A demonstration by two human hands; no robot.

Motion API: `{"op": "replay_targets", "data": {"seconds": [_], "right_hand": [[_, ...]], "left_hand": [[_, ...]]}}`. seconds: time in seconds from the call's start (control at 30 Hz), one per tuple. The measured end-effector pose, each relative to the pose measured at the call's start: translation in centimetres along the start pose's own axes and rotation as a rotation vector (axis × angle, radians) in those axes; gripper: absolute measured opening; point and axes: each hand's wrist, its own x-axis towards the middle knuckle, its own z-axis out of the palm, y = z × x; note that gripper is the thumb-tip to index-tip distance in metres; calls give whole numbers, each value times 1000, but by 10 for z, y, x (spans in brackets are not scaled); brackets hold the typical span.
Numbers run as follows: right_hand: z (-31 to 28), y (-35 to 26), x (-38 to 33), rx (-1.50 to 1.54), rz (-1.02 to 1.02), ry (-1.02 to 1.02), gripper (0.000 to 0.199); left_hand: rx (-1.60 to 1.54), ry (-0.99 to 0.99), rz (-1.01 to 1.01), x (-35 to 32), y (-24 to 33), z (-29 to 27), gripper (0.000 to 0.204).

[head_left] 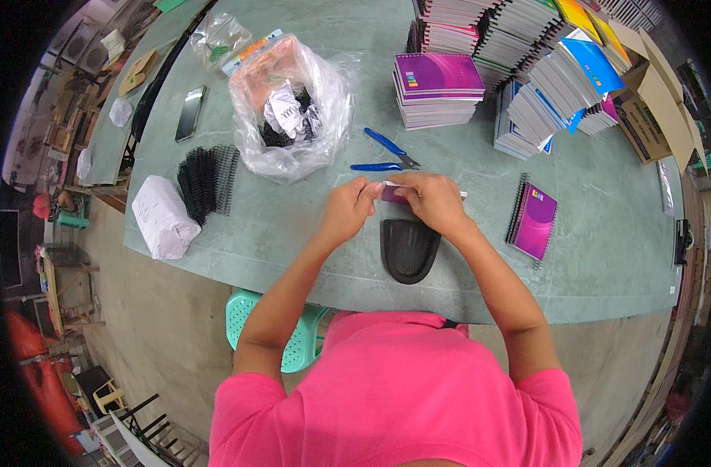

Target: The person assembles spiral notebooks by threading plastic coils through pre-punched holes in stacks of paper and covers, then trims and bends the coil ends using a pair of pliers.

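Both my hands grip a small purple-covered notebook (391,194), seen nearly edge-on above the table. My left hand (347,208) pinches its left end, fingers closed. My right hand (435,201) is curled over its right part, hiding much of it; whether a wire runs through its edge I cannot make out. Just below lies a black rounded pad (410,251) on the table. Beyond my hands rest blue-handled cutting pliers (385,143), jaws toward the right. A spiral-bound purple notebook (536,220) lies to the right, apart from my hands.
Purple notebooks (439,78) are stacked at the back, beside blue ones (577,74) and a cardboard box (655,109). On the left are black spiral wires (207,183), a white paper-wrapped bundle (163,218), a phone (189,114) and a plastic bag (250,140) holding scraps. A green stool (293,346) stands below the table.
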Motion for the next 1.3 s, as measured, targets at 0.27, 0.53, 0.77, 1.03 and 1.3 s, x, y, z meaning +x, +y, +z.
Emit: {"op": "replay_targets", "data": {"seconds": [0.27, 0.53, 0.77, 1.03, 1.3], "right_hand": [[0, 1, 0, 7, -33, -49, 19], [-2, -2, 1, 23, 37, -49, 18], [-2, -5, -2, 1, 25, -39, 15], [1, -4, -3, -86, -69, -29, 18], [27, -5, 0, -173, -199, 182, 14]], "left_hand": [[-397, -124, -295, 5, 0, -7, 39], [-432, -217, -285, 4, 6, -11, 41], [-394, -310, -312, 7, 6, -13, 43], [70, 126, 371, 10, -5, -1, 28], [308, 105, 445, 9, 7, -17, 22]]}}
